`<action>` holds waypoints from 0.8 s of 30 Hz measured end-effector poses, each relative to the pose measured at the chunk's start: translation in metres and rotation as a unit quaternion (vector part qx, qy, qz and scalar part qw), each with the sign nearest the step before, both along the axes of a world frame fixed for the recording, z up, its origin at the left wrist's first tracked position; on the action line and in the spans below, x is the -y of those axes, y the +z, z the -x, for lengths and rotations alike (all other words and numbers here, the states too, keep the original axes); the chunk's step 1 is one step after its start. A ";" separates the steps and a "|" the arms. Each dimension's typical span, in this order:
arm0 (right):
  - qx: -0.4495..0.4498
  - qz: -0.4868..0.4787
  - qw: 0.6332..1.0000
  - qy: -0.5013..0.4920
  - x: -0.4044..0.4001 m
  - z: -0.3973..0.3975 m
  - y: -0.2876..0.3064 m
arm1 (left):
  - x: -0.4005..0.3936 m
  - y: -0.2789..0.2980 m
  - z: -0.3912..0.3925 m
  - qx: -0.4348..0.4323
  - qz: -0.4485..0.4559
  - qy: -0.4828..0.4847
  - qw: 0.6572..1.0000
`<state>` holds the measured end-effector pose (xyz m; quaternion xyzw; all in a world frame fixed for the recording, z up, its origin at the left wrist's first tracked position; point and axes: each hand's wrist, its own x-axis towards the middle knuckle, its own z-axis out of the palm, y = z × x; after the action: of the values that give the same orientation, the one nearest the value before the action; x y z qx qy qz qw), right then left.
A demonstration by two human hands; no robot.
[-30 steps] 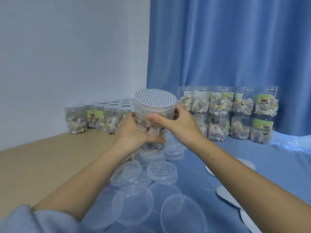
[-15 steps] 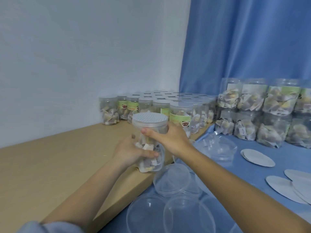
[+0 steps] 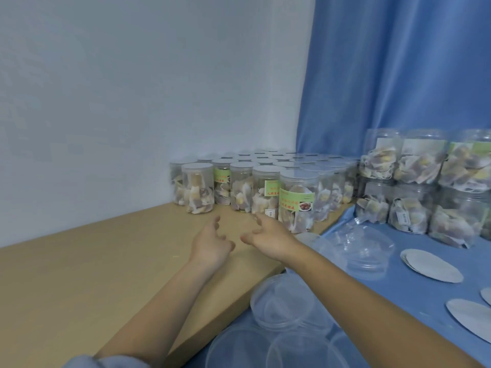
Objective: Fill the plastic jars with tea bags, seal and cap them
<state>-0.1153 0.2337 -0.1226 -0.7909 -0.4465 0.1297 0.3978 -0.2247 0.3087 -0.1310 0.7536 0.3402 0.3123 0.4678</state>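
Both my hands hover empty over the wooden board [image 3: 106,274], fingers spread and loosely curved. My left hand [image 3: 211,244] and my right hand [image 3: 268,236] are a palm's width apart, just in front of a cluster of capped jars [image 3: 265,192] filled with tea bags. The nearest jars are an unlabelled one [image 3: 198,191] at the front left and a green-labelled one [image 3: 296,203] beside my right hand. Neither hand touches a jar.
More filled jars [image 3: 414,181] are stacked in two tiers on the blue cloth [image 3: 398,301] at the right. Clear plastic lids [image 3: 281,306] lie in a pile near the board's edge. Round seal discs [image 3: 430,264] lie further right. A white wall and a blue curtain [image 3: 398,62] close the back.
The sealed, capped jar that both hands held has left them; my hands have let go and now hover empty. The view has swung left toward the jars on the board.
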 end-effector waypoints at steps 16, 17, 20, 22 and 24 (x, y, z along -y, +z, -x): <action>-0.025 -0.173 0.964 -0.202 0.257 -0.094 0.061 | 0.238 0.068 -0.166 0.076 -0.032 -0.252 0.964; -0.033 -0.177 0.959 -0.217 0.276 -0.104 0.062 | 0.254 0.070 -0.180 0.066 -0.029 -0.272 0.960; -0.063 -0.207 0.943 -0.254 0.322 -0.135 0.066 | 0.293 0.079 -0.222 0.035 -0.047 -0.319 0.946; -0.072 -0.233 0.929 -0.279 0.342 -0.155 0.070 | 0.308 0.089 -0.250 0.017 -0.083 -0.325 0.942; -0.082 -0.264 0.916 -0.290 0.355 -0.177 0.077 | 0.314 0.101 -0.279 0.002 -0.115 -0.320 0.940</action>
<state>0.0612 -0.1210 -0.0458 -0.7383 -0.1809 -0.0495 0.6478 0.0539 -0.0056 -0.0304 0.8706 0.0415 0.1844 0.4542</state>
